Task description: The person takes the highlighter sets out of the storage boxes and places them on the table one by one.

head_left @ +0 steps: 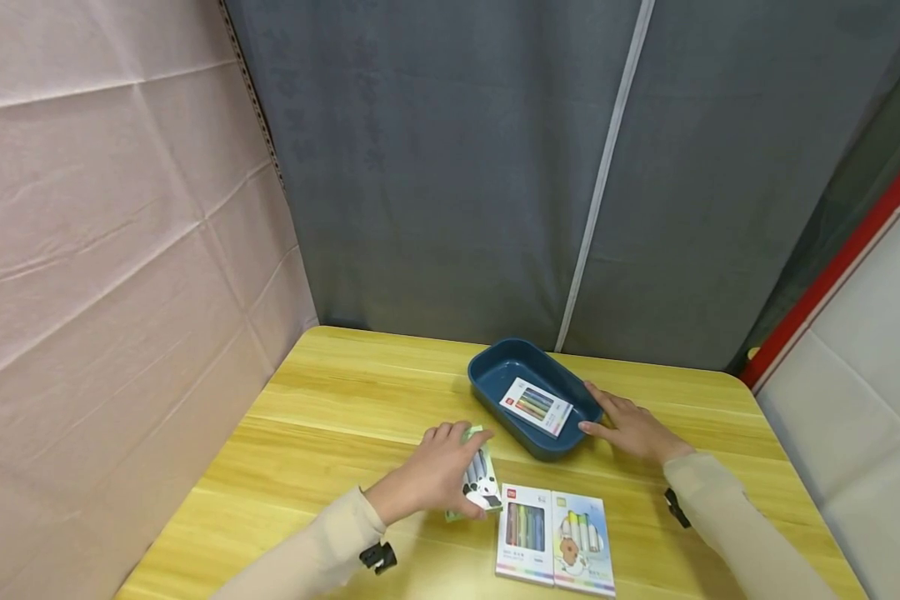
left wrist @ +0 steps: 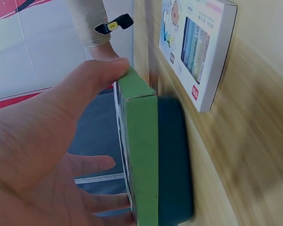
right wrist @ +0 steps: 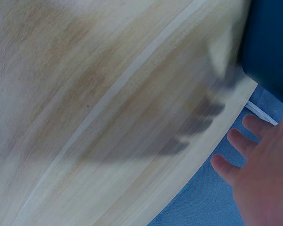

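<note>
My left hand (head_left: 438, 471) grips a small green-edged box (head_left: 482, 482) with a panda and pens printed on its front. It is tilted above the table; in the left wrist view its green side (left wrist: 142, 160) faces the camera, the thumb on one end. My right hand (head_left: 633, 427) rests against the right end of a dark blue bin (head_left: 498, 408), fingers and thumb spread at its rim. Inside the bin lies a white pen box (head_left: 536, 406) with a window. Two more white pen boxes, one windowed (head_left: 525, 533) and one with a cartoon (head_left: 582, 542), lie side by side nearer me.
The wooden table (head_left: 360, 392) has rounded far corners. A grey curtain (head_left: 450, 167) hangs behind it, with a pale pink cloth (head_left: 120, 208) at the left and a white, red-edged panel (head_left: 862, 333) at the right.
</note>
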Motion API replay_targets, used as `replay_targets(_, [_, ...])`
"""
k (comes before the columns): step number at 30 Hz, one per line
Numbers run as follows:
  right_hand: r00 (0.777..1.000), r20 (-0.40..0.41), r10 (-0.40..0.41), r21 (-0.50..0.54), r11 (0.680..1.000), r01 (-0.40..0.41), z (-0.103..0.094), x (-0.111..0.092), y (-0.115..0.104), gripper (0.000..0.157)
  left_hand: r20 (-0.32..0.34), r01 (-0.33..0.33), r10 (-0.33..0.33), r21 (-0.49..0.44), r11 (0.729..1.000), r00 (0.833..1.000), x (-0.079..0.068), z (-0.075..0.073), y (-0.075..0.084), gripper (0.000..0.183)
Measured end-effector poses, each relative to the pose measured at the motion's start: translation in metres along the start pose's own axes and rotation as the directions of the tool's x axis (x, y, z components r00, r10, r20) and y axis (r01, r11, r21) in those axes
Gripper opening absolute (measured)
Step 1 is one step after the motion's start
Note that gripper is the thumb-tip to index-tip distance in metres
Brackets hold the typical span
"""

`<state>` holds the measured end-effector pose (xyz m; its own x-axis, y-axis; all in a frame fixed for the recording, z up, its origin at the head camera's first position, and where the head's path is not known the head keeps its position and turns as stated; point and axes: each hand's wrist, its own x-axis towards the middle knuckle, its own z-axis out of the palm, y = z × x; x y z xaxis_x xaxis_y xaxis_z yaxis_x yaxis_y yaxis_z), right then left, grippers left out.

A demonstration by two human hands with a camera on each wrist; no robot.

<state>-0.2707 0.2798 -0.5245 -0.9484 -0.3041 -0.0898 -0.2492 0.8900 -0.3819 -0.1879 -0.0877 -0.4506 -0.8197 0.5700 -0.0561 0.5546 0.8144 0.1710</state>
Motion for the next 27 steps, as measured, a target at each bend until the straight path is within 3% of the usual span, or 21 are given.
replay_targets(14, [1.000, 0.002, 0.007, -0.005, 1.000, -0.007, 0.002, 0.001, 0.004, 0.086, 0.023, -0.042, 0.041, 0.044, 0.998, 0.999, -0.006, 0.012, -0.007, 0.111])
replay_targets(27, [1.000, -0.001, -0.002, -0.006, 1.000, 0.002, 0.002, 0.001, 0.002, 0.085, 0.042, -0.070, 0.069, 0.022, 0.997, 0.997, -0.011, 0.022, -0.010, 0.112])
